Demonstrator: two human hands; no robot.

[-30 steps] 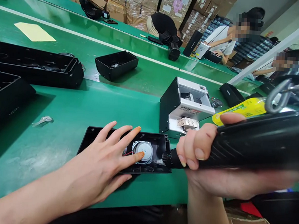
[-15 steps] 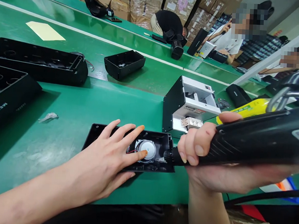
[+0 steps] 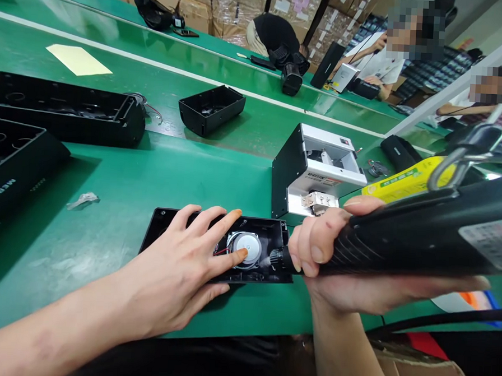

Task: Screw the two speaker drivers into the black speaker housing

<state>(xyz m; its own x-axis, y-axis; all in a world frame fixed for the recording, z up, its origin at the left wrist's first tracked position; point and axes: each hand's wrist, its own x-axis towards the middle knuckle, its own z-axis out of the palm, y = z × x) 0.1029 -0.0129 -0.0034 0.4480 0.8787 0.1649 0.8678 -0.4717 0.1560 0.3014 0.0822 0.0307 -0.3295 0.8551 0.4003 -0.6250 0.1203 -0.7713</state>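
Note:
A black plastic housing [image 3: 266, 228] lies open side up at the near part of the green bench. Inside it sits a round silver speaker [image 3: 251, 245] with thin wires beside it. My left hand [image 3: 190, 260] spreads over the housing, the index fingertip on the speaker and the thumb along the near wall; the palm hides the left part. In my right hand [image 3: 321, 248], fingers wrapped round it, is a black electric screwdriver [image 3: 412, 230] held nearly level. Its tip end reaches into the housing just right of the speaker; the bit's exact contact is not discernible.
Behind the housing stands a silver-and-black screw feeder [image 3: 292, 167]. More black housings [image 3: 128, 125] lie left, a small black box [image 3: 213, 110] farther back. A yellow bottle [image 3: 398, 181] is behind the screwdriver, a cable [image 3: 437, 321] below it. Several people work across the bench.
The screwdriver and my right hand have shifted slightly left, bringing its tip closer to the speaker. My left hand stays in place on the housing. The whole view has shifted a little.

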